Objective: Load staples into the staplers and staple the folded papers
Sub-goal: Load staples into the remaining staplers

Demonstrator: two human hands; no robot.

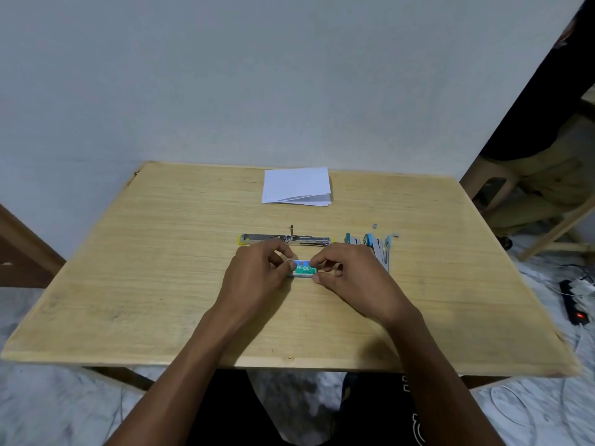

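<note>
A small blue-green staple box (302,268) lies at the middle of the wooden table (161,268). My left hand (257,272) pinches its left end and my right hand (347,275) pinches its right end. Just behind the hands a yellow stapler (283,239) lies flat, swung fully open with its metal track showing. A light blue stapler (373,244), also open, lies to the right, partly hidden by my right hand. Folded white papers (296,186) are stacked at the table's far edge.
Two small loose staple bits (374,225) lie behind the blue stapler. A wall stands right behind the table. A wooden stool (515,201) and a power strip (573,304) with cables are on the floor to the right.
</note>
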